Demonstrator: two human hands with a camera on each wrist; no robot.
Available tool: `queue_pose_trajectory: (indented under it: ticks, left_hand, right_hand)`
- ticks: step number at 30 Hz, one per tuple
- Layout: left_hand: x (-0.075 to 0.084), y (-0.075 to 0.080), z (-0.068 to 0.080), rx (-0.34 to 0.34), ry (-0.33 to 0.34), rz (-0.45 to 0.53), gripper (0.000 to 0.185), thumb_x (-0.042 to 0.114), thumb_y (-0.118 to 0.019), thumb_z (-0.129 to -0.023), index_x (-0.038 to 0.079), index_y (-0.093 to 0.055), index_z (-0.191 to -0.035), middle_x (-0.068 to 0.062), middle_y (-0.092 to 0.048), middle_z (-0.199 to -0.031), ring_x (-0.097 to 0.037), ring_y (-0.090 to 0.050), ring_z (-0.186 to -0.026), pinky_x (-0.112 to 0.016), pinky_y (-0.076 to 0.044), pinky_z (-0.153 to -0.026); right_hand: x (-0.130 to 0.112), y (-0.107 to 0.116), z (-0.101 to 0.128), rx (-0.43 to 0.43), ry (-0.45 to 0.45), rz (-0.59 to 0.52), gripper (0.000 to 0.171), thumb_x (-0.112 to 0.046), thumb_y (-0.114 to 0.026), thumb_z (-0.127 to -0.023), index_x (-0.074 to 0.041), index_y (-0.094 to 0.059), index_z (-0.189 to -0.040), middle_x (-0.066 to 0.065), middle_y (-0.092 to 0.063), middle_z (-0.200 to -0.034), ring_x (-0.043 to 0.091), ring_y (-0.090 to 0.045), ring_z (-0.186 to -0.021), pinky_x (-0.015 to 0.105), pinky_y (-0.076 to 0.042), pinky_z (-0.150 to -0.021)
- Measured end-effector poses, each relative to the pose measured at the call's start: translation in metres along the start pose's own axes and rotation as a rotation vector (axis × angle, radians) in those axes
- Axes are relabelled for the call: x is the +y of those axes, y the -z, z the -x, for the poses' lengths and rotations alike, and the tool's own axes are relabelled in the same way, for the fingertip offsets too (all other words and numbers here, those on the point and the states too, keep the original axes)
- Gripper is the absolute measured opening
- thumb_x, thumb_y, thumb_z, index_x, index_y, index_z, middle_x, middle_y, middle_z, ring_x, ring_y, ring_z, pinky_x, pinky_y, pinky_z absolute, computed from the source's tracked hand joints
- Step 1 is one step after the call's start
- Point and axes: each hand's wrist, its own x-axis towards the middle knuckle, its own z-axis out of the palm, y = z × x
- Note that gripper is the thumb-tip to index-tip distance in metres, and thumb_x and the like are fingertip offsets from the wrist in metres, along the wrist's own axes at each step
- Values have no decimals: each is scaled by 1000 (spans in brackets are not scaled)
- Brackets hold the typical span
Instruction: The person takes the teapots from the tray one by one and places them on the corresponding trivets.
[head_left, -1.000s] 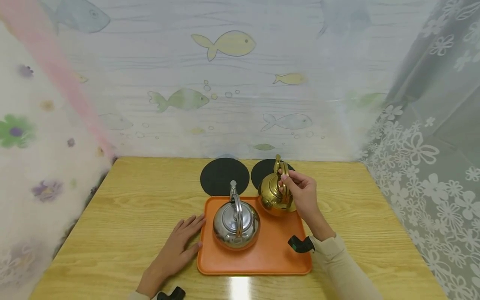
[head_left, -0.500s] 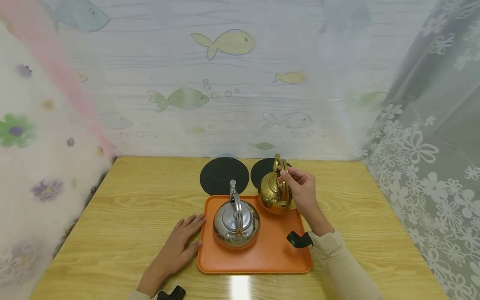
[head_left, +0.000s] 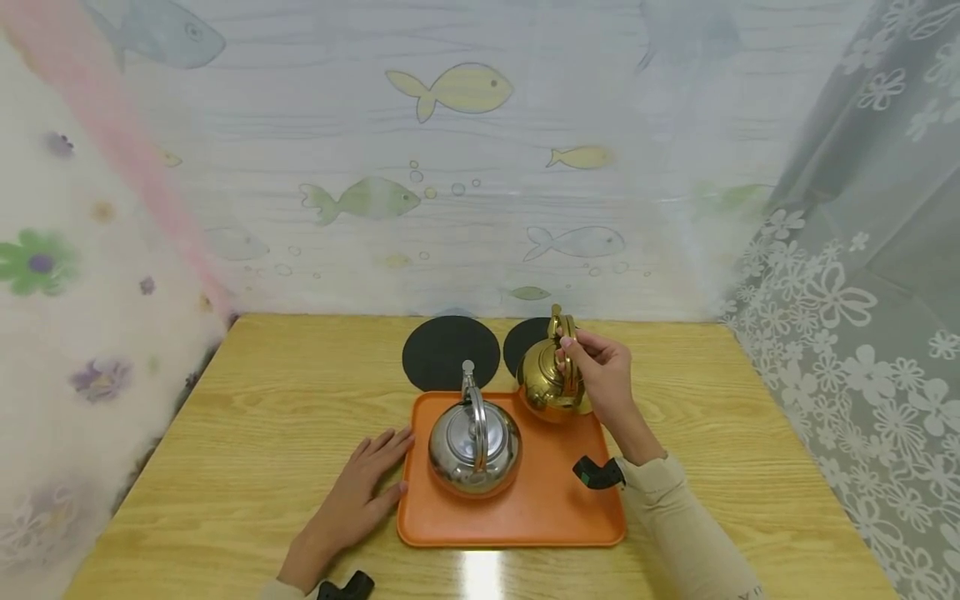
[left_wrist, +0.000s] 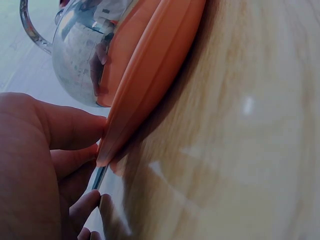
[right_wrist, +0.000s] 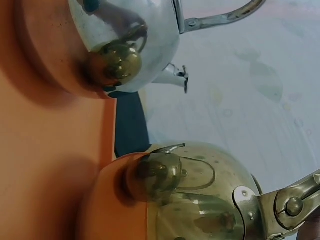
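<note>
Gripping gold kettle (head_left: 550, 382) handle, right hand (head_left: 606, 380), left hand (head_left: 369, 483) flat against orange tray (head_left: 525, 517) (no readable labels)

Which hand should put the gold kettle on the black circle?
Probably the right hand: it already holds the gold kettle by its handle, beside the black circle. The left hand rests flat against the orange tray.
</note>
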Motion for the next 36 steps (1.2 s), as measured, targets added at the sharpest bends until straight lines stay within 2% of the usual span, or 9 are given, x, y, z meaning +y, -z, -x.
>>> queue_pose_trajectory:
  ticks: [7, 14, 21, 26, 36]
  left_hand:
    - [-1, 0, 0, 0, -4, -7, 58, 25, -66, -97, 9, -51, -151, -7, -47, -157, -41, -39, -146, -67, -20, -116]
    - [-1, -1, 1, -8, 6, 6, 58, 26, -66, -98, 9, -51, -151, -7, -47, -158, -41, -38, -146, -68, -20, -116]
    - [-2, -1, 1, 0, -4, -2, 58, 26, -66, -97, 9, -51, -151, -7, -47, -157, -41, -39, -146, -68, -20, -116]
    - [-3, -2, 1, 4, -14, -8, 58, 26, -66, -97, 9, -51, -151, -7, -47, -157, -41, -39, -146, -67, -21, -116]
    - [-4, -2, 2, 12, -23, -18, 58, 26, -66, -97, 10, -51, -151, -7, -47, -158, -41, -40, -145, -67, -21, -115]
  right_hand:
    - [2, 0, -5, 5, 7, 3, 37, -6, -67, -98, 26, -61, -116, 5, -75, -79, 16, -71, -72, 28, -62, -65]
    - [2, -1, -8, 22, 1, 5, 36, -6, -66, -98, 25, -62, -115, 4, -75, -78, 14, -70, -70, 27, -62, -64]
    - [4, -2, -13, 27, 3, 18, 38, -5, -66, -98, 26, -60, -120, 0, -76, -80, 13, -72, -73, 28, -62, -67]
    - [5, -1, -16, 33, 15, 19, 36, -4, -65, -98, 26, -61, -118, 3, -75, -77, 14, -72, -73, 27, -62, -66]
    - [6, -4, -21, 87, -6, -20, 35, -3, -66, -97, 26, -62, -115, -1, -75, -74, 11, -71, -69, 26, -62, -63]
